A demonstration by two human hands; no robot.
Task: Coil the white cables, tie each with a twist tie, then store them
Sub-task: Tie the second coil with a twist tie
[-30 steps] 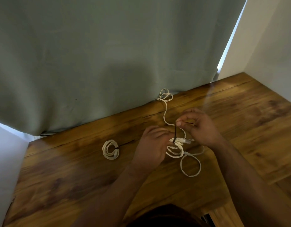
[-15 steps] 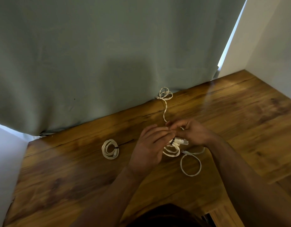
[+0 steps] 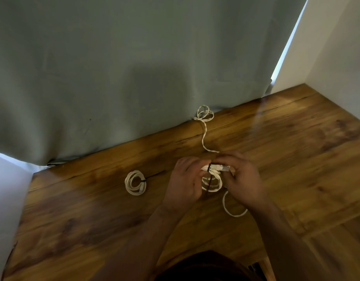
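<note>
No container shows. On the wooden surface (image 3: 296,159), the left hand (image 3: 185,183) and right hand (image 3: 240,179) pinch a white cable (image 3: 212,184) between them, its coil hanging below a clear plug (image 3: 221,167). A black tie (image 3: 209,179) wraps the coil beside the plug; a second ago it stood upright in the right hand's fingertips. One loop trails under the right wrist. A tied coil (image 3: 135,182) lies to the left, a loose cable (image 3: 204,122) by the curtain (image 3: 114,78).
</note>
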